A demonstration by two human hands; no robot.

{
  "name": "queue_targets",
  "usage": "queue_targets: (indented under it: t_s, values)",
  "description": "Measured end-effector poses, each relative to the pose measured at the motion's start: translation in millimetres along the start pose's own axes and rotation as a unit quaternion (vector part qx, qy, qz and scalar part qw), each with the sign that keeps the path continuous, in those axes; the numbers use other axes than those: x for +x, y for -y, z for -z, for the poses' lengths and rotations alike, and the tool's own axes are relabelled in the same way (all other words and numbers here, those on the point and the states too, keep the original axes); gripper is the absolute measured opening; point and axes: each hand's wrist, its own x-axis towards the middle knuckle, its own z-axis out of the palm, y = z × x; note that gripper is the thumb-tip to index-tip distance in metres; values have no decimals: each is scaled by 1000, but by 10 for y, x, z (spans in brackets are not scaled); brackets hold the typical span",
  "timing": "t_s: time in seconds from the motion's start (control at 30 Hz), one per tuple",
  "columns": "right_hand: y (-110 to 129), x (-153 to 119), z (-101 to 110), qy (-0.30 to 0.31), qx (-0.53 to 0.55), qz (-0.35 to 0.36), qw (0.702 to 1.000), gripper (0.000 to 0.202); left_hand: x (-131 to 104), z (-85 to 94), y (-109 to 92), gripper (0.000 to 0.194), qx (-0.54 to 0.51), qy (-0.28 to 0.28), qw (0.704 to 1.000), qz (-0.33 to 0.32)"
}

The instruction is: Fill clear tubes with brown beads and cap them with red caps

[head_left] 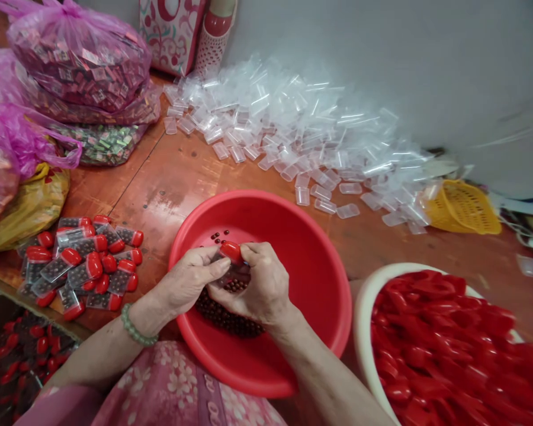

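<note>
Two-handed hold near ctr: left hand (177, 283) & right hand (266, 287) pinch small clear plastic case w/ glossy red cap (231, 252) over round red plastic basin (317, 266) (prob. capping step; needs firm, level pressure).

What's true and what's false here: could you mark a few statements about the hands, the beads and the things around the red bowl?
1. The left hand and right hand are both on one red-capped case. True.
2. The dark beads are in the white tub. False: they are in the red bowl; the tub holds red caps.
3. The yellow basket is at the right end of the clear cases. True.
4. The green bracelet is on the right wrist. False: it is on the left.
5. The filled cases on the table lie left of the bowl. True.
</note>
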Motion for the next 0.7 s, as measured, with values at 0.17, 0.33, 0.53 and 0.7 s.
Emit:
queue_targets:
  t_s: [0.17,0.33,0.53,0.7]
  values:
    - [6,-2,25,47,-2,-6,999,61,13,13,6,36,-5,-17,1000,-3]
    - [-14,-25,37,104,-3,13,994,74,109,23,26,51,-53,-74,995,37]
    - [-6,-44,18,107,-11,41,993,75,146,-9,88,23,-25,-208,977,33]
    - [27,-27,-4,83,4,97,992,78,81,-77,73,34,83,-232,969,24]
